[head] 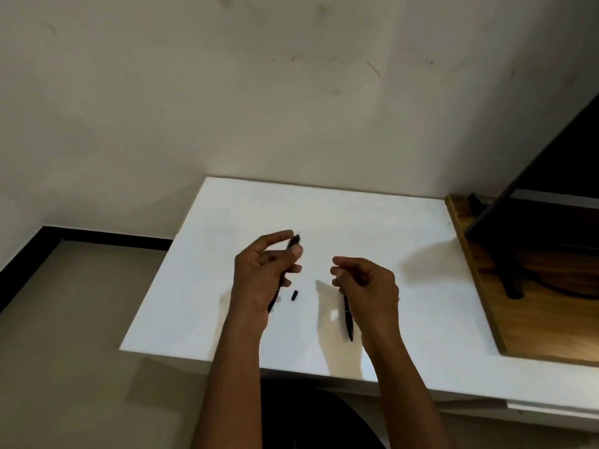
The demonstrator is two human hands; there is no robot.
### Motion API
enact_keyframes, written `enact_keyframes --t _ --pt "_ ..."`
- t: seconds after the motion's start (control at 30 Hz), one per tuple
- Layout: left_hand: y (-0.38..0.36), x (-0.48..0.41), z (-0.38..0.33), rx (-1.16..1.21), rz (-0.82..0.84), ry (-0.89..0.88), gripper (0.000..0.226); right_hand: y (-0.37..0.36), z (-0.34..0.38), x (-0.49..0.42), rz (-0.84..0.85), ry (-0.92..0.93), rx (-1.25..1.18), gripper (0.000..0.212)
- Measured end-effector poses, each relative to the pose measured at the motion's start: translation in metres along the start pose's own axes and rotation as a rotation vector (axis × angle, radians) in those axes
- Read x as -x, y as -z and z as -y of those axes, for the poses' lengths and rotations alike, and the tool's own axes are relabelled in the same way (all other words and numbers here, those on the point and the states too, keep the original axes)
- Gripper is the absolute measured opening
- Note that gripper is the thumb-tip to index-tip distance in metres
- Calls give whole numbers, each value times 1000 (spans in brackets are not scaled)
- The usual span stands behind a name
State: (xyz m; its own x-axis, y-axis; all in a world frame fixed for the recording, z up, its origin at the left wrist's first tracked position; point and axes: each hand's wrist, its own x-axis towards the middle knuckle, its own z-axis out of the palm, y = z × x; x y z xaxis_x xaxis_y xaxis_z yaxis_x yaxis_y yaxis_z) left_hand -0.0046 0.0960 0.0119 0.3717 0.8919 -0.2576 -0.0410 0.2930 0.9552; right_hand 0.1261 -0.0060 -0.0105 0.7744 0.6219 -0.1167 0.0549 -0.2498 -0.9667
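Observation:
My left hand (264,273) is raised over the white table (405,241) and grips a slim black pen (294,243). The pen's top end pokes out between thumb and forefinger, and its lower end shows below the palm. My right hand (366,286) hovers beside it with curled fingers, thumb and forefinger close together. A second black pen (348,319) runs from under its lower fingers toward me and seems held there; its upper end is hidden by the hand. A small black cap-like piece (295,294) lies on the table between the hands.
A wooden board or desk top (531,319) adjoins the table on the right, with a dark stand and cable (512,280) on it. A scuffed wall (291,92) rises behind. Tiled floor (71,335) lies to the left of the table.

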Motion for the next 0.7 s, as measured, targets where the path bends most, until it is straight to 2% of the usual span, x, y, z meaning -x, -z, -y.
enact_keyframes --t 0.1,0.2,0.33,0.6,0.63,0.7 --pt "13 -2 -1 110 -140 39 24 -12 -12 2 201 112 377 17" --pt "19 -3 0 163 -198 74 23 -28 -20 6 315 154 512 23" --pt "18 -3 2 143 -195 87 23 -47 -24 7 349 318 619 31" --pt "16 -4 4 101 -186 103 22 -59 -25 10 327 356 859 23" --pt "16 -3 5 87 -179 108 22 -60 -23 11 314 348 841 22" --pt "15 -2 6 41 -156 118 22 -59 -15 12 232 272 645 17"
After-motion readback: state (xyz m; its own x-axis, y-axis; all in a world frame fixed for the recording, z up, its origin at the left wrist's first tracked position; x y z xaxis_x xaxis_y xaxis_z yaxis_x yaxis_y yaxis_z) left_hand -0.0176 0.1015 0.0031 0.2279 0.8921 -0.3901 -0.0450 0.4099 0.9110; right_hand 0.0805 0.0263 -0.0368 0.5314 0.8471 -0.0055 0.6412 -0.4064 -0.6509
